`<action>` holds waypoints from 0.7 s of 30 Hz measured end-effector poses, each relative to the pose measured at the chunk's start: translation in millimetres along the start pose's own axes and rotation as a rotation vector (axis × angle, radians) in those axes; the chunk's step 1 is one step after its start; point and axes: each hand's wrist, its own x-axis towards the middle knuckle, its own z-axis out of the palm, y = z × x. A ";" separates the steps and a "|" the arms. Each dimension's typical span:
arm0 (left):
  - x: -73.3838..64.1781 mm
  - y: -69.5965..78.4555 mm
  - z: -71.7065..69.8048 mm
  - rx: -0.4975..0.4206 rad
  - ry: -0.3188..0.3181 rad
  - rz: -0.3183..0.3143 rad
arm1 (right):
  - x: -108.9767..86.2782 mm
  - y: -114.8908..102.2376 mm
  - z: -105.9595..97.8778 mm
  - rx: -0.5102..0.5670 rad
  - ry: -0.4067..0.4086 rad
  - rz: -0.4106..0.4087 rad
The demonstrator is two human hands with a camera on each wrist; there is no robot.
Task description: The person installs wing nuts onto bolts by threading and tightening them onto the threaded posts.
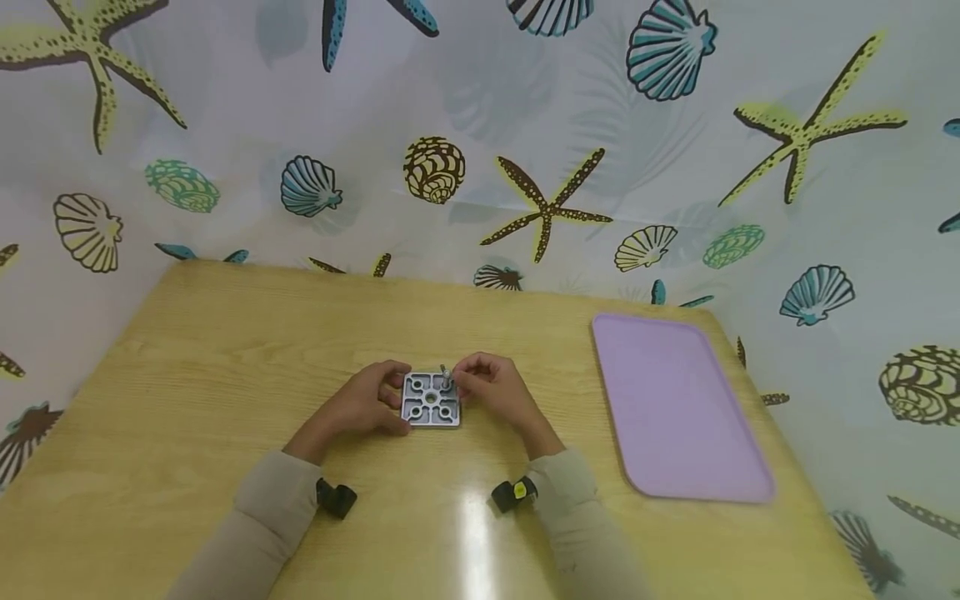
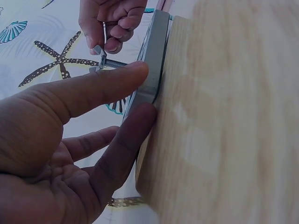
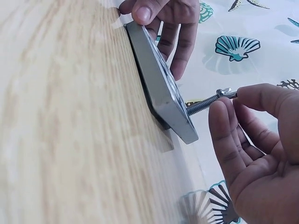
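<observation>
A square silver metal plate (image 1: 431,414) with ribs and round holes lies flat on the wooden table. My left hand (image 1: 366,402) grips its left edge, with the thumb at the near corner and the fingers along the far side. A wing bolt (image 3: 203,105) stands upright in the plate's far right hole, much of its threaded shank showing above. My right hand (image 1: 497,388) pinches one wing of the bolt between thumb and forefinger, as the right wrist view shows. The bolt's lower end is hidden in the plate.
A shallow lilac tray (image 1: 678,408) lies at the table's right side. A white cloth (image 1: 465,100) printed with shells and starfish hangs behind the wooden table (image 1: 225,350) and along its sides. Black wrist cameras (image 1: 336,498) sit at both cuffs.
</observation>
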 end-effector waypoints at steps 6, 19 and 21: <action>-2.5 -0.2 2.2 0.005 0.003 0.013 | -3.3 -1.3 3.4 0.026 -0.009 0.017; -1.6 0.7 1.3 -0.012 0.003 0.000 | -2.2 -4.3 6.1 0.016 -0.026 -0.018; -2.1 0.6 1.2 -0.017 0.006 -0.003 | -2.0 -3.9 5.7 0.007 -0.007 -0.025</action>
